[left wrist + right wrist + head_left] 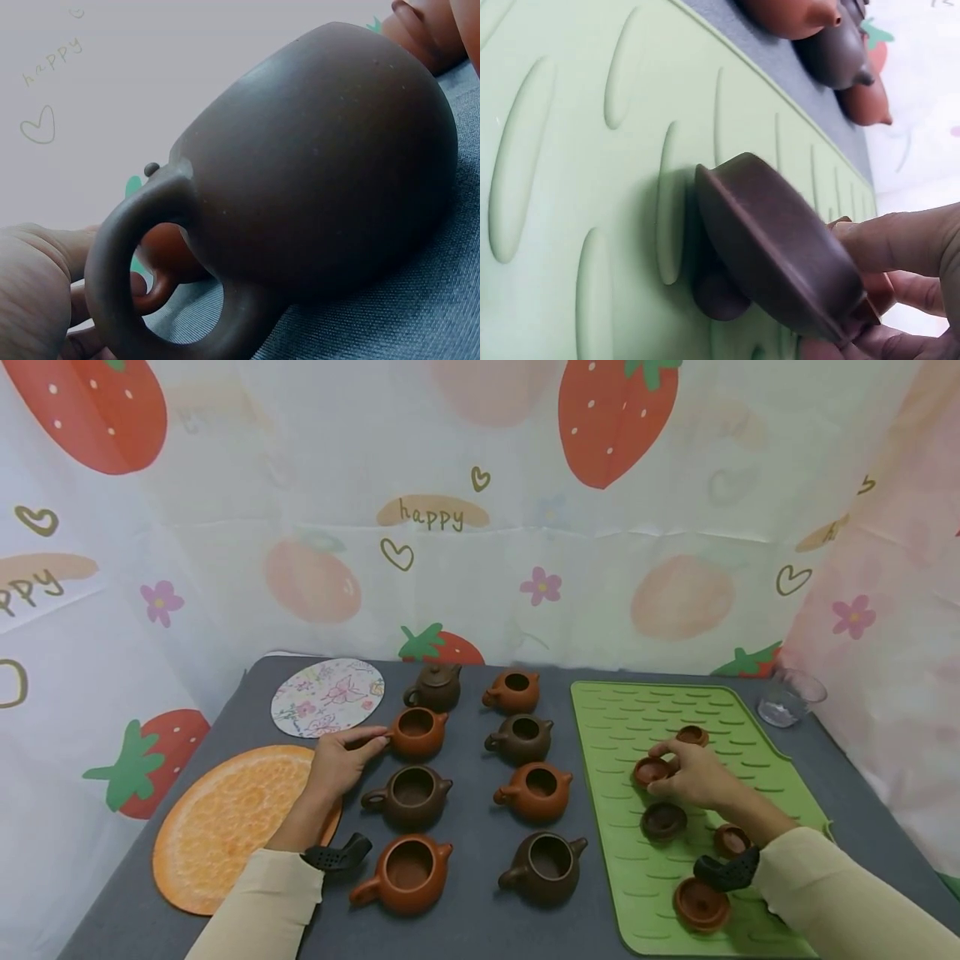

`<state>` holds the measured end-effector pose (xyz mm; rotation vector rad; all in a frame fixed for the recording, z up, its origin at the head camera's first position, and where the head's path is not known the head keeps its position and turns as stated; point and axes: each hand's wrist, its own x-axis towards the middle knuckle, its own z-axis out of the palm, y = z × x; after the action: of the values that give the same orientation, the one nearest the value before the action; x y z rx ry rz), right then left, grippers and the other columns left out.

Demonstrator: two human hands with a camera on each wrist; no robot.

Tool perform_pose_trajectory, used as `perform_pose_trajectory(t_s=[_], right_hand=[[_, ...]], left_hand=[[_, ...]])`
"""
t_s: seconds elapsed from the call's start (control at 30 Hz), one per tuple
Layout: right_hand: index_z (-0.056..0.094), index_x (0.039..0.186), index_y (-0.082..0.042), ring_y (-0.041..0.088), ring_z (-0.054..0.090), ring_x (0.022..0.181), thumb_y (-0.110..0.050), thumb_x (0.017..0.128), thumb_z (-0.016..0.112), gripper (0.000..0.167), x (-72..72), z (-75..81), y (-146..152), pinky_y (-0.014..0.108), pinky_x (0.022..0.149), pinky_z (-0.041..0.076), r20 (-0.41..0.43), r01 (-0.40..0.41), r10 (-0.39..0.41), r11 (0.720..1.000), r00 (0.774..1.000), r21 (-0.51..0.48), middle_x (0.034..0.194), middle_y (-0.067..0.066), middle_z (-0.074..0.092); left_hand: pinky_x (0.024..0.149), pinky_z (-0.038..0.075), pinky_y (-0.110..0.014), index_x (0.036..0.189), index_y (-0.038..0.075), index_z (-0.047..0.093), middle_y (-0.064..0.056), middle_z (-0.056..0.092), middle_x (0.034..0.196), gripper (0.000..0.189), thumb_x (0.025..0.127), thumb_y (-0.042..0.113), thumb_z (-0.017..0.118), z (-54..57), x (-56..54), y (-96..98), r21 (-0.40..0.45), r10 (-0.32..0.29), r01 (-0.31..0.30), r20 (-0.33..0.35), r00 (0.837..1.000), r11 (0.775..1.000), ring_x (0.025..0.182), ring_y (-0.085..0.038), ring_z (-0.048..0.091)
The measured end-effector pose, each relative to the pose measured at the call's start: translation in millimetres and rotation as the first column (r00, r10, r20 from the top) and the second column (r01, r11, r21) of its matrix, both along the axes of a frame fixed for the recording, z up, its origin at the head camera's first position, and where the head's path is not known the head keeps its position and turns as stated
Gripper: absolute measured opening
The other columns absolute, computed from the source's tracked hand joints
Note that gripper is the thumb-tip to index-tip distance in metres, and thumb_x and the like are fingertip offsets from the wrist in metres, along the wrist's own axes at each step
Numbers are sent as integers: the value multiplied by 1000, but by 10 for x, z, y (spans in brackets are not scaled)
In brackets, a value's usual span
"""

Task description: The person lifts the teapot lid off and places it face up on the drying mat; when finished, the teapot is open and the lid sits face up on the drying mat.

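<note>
My left hand point(341, 764) pinches the handle of a lidless orange-brown clay teapot point(417, 733) in the left column. In the left wrist view, a dark brown teapot point(322, 165) looms in front and hides part of that grip. Over the green mat, my right hand point(697, 774) has thumb and fingers on the edge of a small reddish-brown teapot lid point(651, 771). Just nearer to me lies a dark brown lid point(663, 821), which in the right wrist view covers most of the held lid. Its knob faces the mat.
Lidless teapots stand in two columns; a lidded dark teapot point(437, 687) is at the back left. More lids, including a large one point(701, 904), lie on the green mat point(600, 860). Orange-patterned point(217, 827) and floral point(326, 697) round mats lie left, a clear glass point(783, 697) back right.
</note>
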<state>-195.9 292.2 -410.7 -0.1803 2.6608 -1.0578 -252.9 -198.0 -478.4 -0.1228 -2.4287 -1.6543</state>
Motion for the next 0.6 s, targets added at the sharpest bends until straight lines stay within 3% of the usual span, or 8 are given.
perform_pose_trajectory(t_s=[0.33,0.6], right_hand=[[43,133,13,23,53,64,-7,87,72,58,2,-72,11,37,56,40,10,2,-2,999,1000,-53,83,11,56],[45,133,14,23,55,67,-8,86,73,59,-42,-84,-16,37,58,42,-7,-14,14,999,1000,-30,82,11,57]], left_hand=[[75,45,-16,109,1,74,-12,71,101,24,89,14,72,4,24,9,2,0,0,6,1000,1000,100,-21,62],[76,45,-16,110,1,73,-13,71,101,24,89,14,72,22,13,-6,2,2,-2,11,1000,1000,100,-21,62]])
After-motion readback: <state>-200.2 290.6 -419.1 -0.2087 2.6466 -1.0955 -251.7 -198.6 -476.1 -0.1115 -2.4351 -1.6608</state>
